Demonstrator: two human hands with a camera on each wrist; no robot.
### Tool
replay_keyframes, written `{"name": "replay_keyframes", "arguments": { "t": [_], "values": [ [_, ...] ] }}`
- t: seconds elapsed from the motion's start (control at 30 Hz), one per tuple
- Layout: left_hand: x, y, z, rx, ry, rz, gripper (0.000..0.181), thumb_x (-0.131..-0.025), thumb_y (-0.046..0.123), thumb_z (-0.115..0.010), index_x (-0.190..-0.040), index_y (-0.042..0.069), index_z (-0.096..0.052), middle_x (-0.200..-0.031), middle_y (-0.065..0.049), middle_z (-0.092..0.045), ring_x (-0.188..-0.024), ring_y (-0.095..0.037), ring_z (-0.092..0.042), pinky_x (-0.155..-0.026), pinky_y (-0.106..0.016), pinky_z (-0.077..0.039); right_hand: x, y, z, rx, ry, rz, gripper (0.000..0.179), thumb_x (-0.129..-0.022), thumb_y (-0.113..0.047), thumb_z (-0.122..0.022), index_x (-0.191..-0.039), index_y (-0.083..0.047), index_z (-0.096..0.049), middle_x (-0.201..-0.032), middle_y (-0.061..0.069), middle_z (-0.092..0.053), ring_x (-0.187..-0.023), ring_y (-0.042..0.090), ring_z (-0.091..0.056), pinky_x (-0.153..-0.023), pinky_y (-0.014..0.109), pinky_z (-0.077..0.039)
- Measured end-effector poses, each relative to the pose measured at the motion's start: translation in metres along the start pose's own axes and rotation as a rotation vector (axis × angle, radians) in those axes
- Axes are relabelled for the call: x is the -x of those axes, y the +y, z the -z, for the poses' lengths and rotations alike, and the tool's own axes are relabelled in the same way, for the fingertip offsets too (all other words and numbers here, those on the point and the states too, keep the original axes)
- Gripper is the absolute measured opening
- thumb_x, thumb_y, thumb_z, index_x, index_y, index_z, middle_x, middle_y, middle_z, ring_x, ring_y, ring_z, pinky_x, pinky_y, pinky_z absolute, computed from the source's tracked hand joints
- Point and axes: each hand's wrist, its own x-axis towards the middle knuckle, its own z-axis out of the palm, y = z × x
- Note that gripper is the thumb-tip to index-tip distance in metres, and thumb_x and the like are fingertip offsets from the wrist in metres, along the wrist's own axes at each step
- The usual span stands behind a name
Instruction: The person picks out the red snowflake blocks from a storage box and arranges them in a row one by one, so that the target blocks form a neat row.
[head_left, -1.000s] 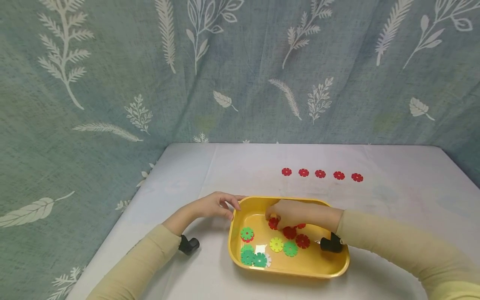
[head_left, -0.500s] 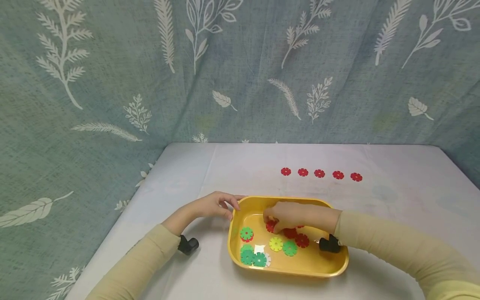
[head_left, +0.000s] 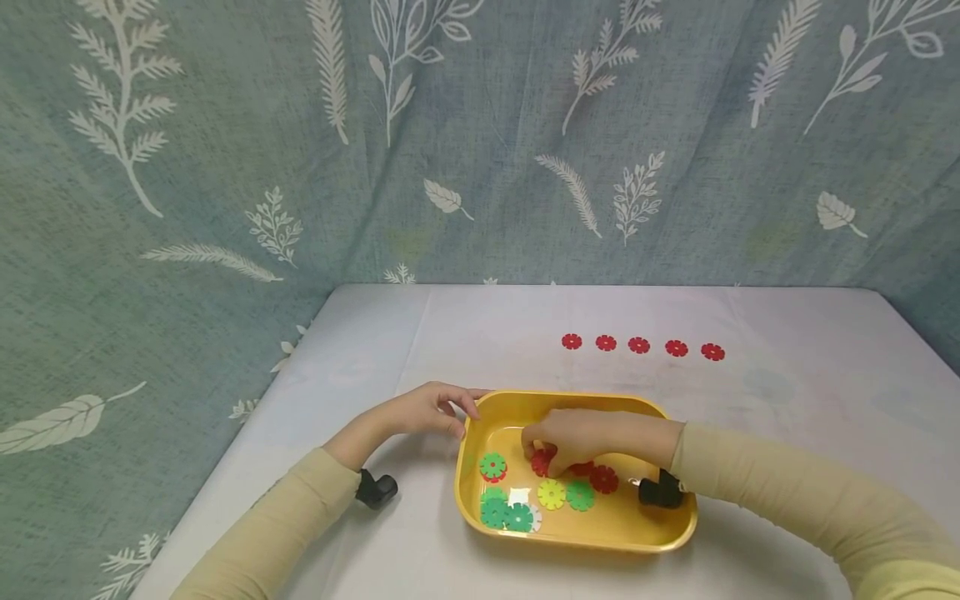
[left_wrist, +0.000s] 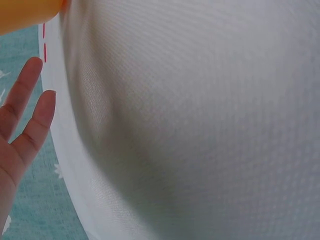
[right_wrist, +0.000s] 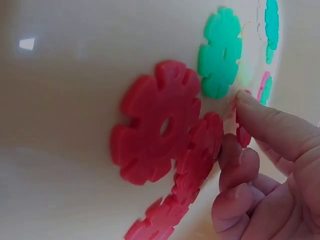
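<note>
Inside a yellow plastic tray, my right hand has its fingers curled. Its thumb and fingers pinch a red interlocking disc, a flat flower-like piece with notches and a centre hole; the fingers partly cover it. More red discs lie beside the hand on the tray floor. A yellow disc and a green disc lie just in front of it. My left hand rests at the tray's left rim with loosely bent fingers; in the left wrist view two fingers extend, holding nothing.
Several red discs lie in a spaced row on the white tablecloth behind the tray. Green discs and a white one cluster in the tray's near left corner. A patterned curtain hangs behind and left of the table.
My right hand has shifted slightly left and nearer within the tray, and the red disc at its fingers has moved with it. The left hand stays at the rim.
</note>
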Motion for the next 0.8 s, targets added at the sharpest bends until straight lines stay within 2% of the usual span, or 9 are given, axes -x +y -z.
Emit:
{"name": "replay_keyframes", "arguments": {
  "t": [0.27,0.43,0.6,0.8],
  "values": [
    [0.0,0.001,0.0,-0.002,-0.003,-0.006,0.021,-0.077,0.012,-0.072,-0.094,0.004,-0.064,-0.137,-0.016,-0.045,-0.128,-0.031,-0.04,-0.086,-0.037,-0.046,-0.001,0.003,0.0,-0.212,-0.021,-0.053,0.024,-0.078,-0.009,-0.07,-0.098,-0.021,-0.066,-0.075,-0.009,-0.055,-0.065,0.005,-0.049,-0.055,0.017,-0.042],
    [0.001,0.002,0.0,0.002,0.0,0.005,0.022,-0.077,0.012,-0.072,-0.095,0.004,-0.064,-0.137,-0.016,-0.044,-0.128,-0.032,-0.039,-0.087,-0.038,-0.045,0.0,0.001,0.004,-0.27,-0.022,-0.095,0.026,-0.079,-0.009,-0.069,-0.102,-0.02,-0.067,-0.074,-0.007,-0.056,-0.062,0.008,-0.049,-0.052,0.018,-0.042],
    [0.0,0.002,-0.001,0.011,-0.001,0.001,0.021,-0.077,0.011,-0.072,-0.095,0.003,-0.063,-0.137,-0.017,-0.045,-0.128,-0.033,-0.039,-0.087,-0.041,-0.045,0.003,0.0,0.012,-0.328,-0.006,-0.088,0.025,-0.079,-0.01,-0.069,-0.103,-0.017,-0.064,-0.07,-0.005,-0.055,-0.056,0.009,-0.047,-0.051,0.018,-0.04],
    [0.0,0.001,0.0,0.011,0.002,0.005,0.021,-0.077,0.01,-0.072,-0.095,0.002,-0.063,-0.137,-0.017,-0.045,-0.128,-0.033,-0.039,-0.088,-0.041,-0.045,0.011,0.002,0.024,-0.406,0.065,-0.042,0.026,-0.079,-0.009,-0.069,-0.104,-0.013,-0.062,-0.072,-0.003,-0.056,-0.064,0.01,-0.049,-0.057,0.021,-0.045]
  ]
}}
